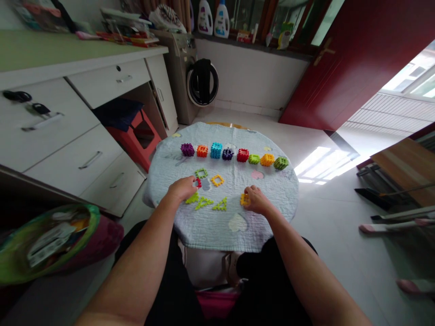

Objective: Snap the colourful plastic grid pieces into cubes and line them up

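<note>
My left hand [183, 188] is closed at the left of the table, its fingertips at a small red plastic building piece [198, 183] that they partly cover. Over on the right, my right hand [257, 199] pinches a yellow square building piece [244, 199] low over the cloth. Between the hands lie a green square frame [201, 173] and a yellow square frame [217, 180]. Closer to me are a solid lime triangle [192, 198], partly under my left hand, and two lime triangular frames, one [204, 203] beside the other [219, 204].
Across the table's far half runs a row of several block stacks, from a purple stack [187, 150] to a green stack [281, 163]. A pale blue cloth [238, 222] covers the round table. Left stand a red stool [146, 138] and a full bin [98, 231].
</note>
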A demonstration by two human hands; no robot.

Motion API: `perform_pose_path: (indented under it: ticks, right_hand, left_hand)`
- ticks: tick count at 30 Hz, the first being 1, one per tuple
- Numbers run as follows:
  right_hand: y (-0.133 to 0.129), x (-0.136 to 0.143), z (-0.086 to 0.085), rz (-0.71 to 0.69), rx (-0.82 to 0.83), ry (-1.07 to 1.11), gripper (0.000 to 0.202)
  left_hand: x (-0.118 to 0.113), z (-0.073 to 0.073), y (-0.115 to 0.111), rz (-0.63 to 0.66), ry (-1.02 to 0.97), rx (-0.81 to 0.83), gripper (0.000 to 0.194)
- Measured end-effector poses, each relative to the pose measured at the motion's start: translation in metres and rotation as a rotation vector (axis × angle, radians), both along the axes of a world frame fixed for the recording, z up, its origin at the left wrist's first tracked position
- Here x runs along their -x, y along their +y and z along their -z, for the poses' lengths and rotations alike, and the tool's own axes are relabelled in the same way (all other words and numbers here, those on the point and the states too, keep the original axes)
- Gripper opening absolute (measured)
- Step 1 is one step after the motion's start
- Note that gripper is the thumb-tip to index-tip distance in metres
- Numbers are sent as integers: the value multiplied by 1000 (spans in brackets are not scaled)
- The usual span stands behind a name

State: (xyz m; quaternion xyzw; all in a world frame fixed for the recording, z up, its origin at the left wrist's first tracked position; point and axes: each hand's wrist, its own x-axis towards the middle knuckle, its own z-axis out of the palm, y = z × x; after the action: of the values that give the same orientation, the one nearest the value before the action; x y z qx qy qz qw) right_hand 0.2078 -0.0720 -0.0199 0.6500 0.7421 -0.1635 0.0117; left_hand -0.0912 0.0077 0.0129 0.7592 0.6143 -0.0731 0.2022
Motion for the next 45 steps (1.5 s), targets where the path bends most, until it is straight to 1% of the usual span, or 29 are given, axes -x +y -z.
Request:
perform_pose_path:
  ticks: [3, 6, 9, 11, 13, 16, 22, 26, 28, 31, 36, 40, 42, 45]
  right_hand:
    - [20, 18, -11, -64, -68, 32, 46]
    - [49, 43, -16, -154, -114, 49, 52]
    - [77, 67, -14, -231, -99, 38, 57]
    - [91, 79, -10, -267, -75, 20, 59]
    - [99, 86, -7, -287, -59, 0, 59]
    - [104, 90, -1, -298, -56, -22, 58]
    - [103, 90, 13, -290, -59, -21, 55]
    - [108, 89, 17, -303, -56, -17, 66]
    - [111, 89, 16, -323, -46, -25, 65]
    - [113, 91, 11, -346, -29, -48, 55]
    - [103, 90, 4, -308, -62, -95, 46]
    - [87, 72, 2, -274, -76, -60, 45]
    - [80, 55, -1, -241, -73, -25, 43]
    - [76, 19, -11, -164, -86, -10, 40]
  left_hand:
    - [1, -2, 0, -13, -20, -1, 37]
    - [2, -3, 0, -25, -33, 1, 35]
    - [3, -4, -1, -26, -51, -6, 33]
    - [5, -6, -1, -26, -60, -10, 32]
    - [6, -7, -1, -30, -63, -8, 30]
    - [8, -7, 0, -43, -64, -10, 29]
    - [6, -6, 0, -38, -77, -25, 28]
    - [6, -6, -1, -35, -94, -20, 28]
    - [6, -5, -1, -34, -96, -21, 28]
    - [6, -5, -1, -28, -87, -22, 29]
    - [5, -3, 1, -24, -68, -7, 31]
    - [5, -3, 2, -17, -68, 2, 31]
    - [5, -2, 2, -8, -68, 5, 30]
    - [3, 1, 3, 2, -53, 8, 30]
